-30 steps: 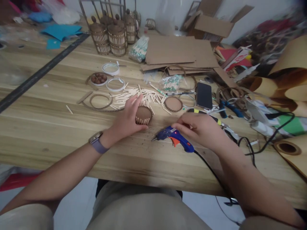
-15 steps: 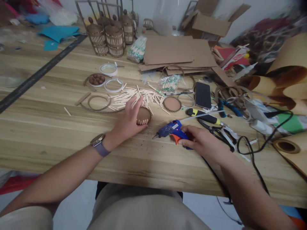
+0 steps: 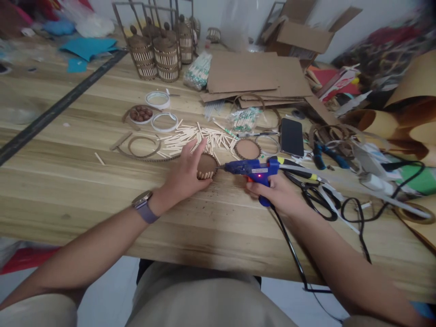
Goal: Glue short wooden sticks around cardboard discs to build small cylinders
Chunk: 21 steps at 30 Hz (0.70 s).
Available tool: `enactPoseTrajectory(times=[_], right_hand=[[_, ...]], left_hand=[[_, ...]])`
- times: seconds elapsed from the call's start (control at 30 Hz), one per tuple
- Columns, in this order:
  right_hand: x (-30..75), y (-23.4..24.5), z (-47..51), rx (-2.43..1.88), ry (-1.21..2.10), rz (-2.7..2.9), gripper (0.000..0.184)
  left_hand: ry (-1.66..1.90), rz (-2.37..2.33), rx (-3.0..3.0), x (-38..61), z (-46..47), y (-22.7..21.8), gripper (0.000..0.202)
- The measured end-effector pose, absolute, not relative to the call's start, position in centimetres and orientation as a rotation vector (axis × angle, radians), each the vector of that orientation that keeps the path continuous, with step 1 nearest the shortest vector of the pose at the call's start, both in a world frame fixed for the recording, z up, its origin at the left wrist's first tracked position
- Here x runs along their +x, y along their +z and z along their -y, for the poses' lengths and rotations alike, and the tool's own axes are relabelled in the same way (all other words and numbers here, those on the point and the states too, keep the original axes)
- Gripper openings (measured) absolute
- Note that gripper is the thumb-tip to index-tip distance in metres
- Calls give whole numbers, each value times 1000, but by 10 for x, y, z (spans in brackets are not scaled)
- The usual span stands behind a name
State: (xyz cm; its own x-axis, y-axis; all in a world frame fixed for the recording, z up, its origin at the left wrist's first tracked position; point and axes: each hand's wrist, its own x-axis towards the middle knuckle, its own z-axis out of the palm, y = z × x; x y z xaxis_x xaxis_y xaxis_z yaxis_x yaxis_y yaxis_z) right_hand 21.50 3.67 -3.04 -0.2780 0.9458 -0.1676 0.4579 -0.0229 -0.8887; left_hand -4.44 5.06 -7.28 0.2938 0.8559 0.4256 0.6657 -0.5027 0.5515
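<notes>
Blue plastic glue gun (image 3: 250, 169) in the right hand (image 3: 274, 193), fingers wrapped round the grip near the orange trigger, small red light lit on its side. Nozzle points left, at the right rim of a brown round base (image 3: 206, 162) on the table (image 3: 163, 240); touching or just short of it, can't tell from where I stand. Left hand (image 3: 184, 172): thumb and fingers spread, curved about the base's left side, thumb by the near rim; how hard it presses, can't tell. Short upright sticks (image 3: 205, 175) line the near inside edge of that base. Loose matchsticks (image 3: 182, 138) heaped just beyond it. Second round base (image 3: 248, 149) to the right of the heap, then a dark phone (image 3: 292, 137). Yellow-and-black cutter (image 3: 298, 169) and black scissors (image 3: 320, 202) near the right hand. Pale glue stick sticks out the gun's back; black cord drops from its grip. Further back: white tape rolls (image 3: 165, 121), dish of brown balls (image 3: 141, 114), flat cardboard (image 3: 242, 72), small lantern-like pieces (image 3: 165, 58).
</notes>
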Motion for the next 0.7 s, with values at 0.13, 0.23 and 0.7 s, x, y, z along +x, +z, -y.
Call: enactPoseTrajectory(times=[0.13, 0.23, 0.7], right_hand=[[215, -32, -35, -1434, 1421, 1717, 34], [214, -29, -33, -1453, 1277, 1870, 29], [211, -37, -27, -1489, 928, 2143, 32]], left_hand=[[1036, -1380, 2314, -44, -51, -73, 110], [1026, -1385, 2309, -44, -50, -73, 110], [1006, -1389, 2293, -45, -51, -73, 108]])
